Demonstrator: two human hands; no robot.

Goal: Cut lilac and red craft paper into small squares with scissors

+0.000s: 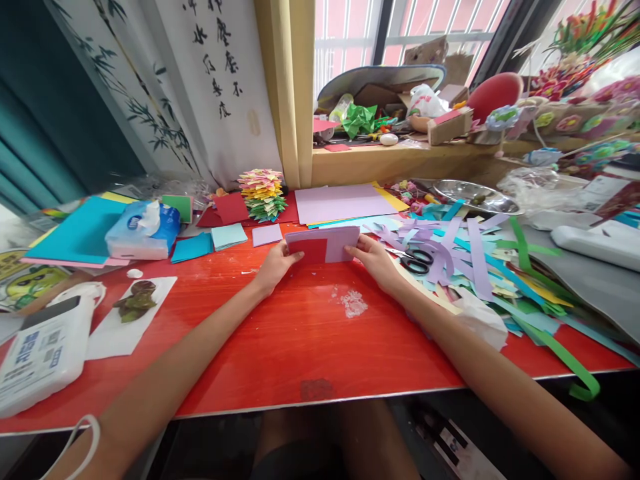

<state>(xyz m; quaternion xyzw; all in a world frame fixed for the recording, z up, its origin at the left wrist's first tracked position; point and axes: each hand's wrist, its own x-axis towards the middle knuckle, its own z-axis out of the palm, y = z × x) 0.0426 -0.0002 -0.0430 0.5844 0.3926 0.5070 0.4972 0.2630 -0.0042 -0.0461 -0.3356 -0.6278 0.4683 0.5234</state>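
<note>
Between my two hands a strip of lilac paper (343, 245) stands on its long edge above the red table. A smaller red paper rectangle (313, 251) lies flat against its near face at the left. My left hand (276, 265) pinches the left end, thumb on the red piece. At the other end my right hand (373, 259) grips the lilac strip between thumb and fingers. Black-handled scissors (416, 261) lie just right of my right hand. Small stacks of cut paper rest behind my left hand: blue (193, 247), pale blue (229, 236) and lilac (267, 235).
Paper offcuts (480, 257) heap on the right. A tissue pack (144, 230) sits on coloured sheets at the left, near a white case (47, 357). Larger lilac sheets (337, 202) and a folded-paper stack (261, 195) stand behind. White scraps (354, 303) dot the red table (240, 373).
</note>
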